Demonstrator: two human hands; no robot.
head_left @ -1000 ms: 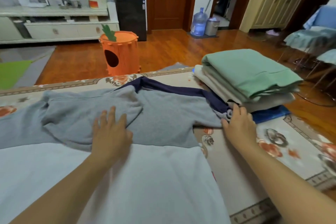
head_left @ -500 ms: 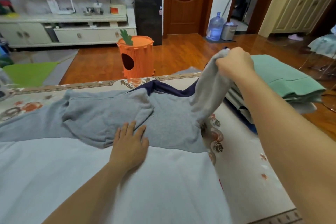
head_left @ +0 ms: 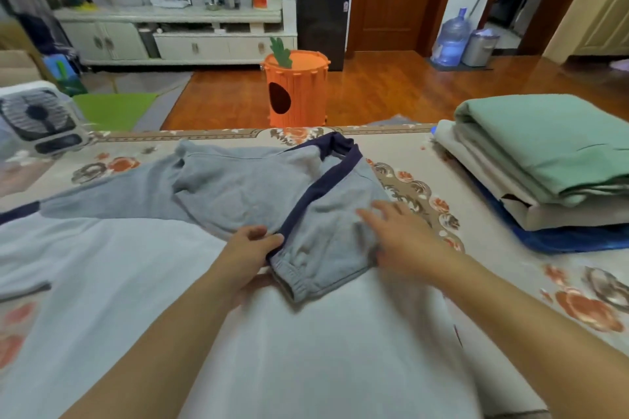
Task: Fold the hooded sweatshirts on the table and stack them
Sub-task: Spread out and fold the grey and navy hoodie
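Note:
A grey hooded sweatshirt [head_left: 238, 194] with navy trim and a pale body lies flat across the table [head_left: 510, 248], hood toward the far edge. Its right sleeve [head_left: 326, 214] is folded inward over the chest, with the cuff pointing toward me. My left hand [head_left: 250, 250] pinches the sleeve's navy-striped edge just above the cuff. My right hand [head_left: 400, 238] rests flat on the folded sleeve with its fingers spread. At the right stands a stack of folded sweatshirts [head_left: 551, 160], green on top, beige under it and blue at the bottom.
The table has a floral cloth. A white box fan [head_left: 37, 119] sits at its far left corner. Beyond the far edge, an orange carrot-shaped stool [head_left: 296, 92] stands on the wooden floor. The sweatshirt's left sleeve [head_left: 102, 197] stretches out to the left.
My right hand carried the lifted right sleeve inward, laid it across the chest and now lies flat on it. My left hand moved from pressing the body to pinching the sleeve near the cuff.

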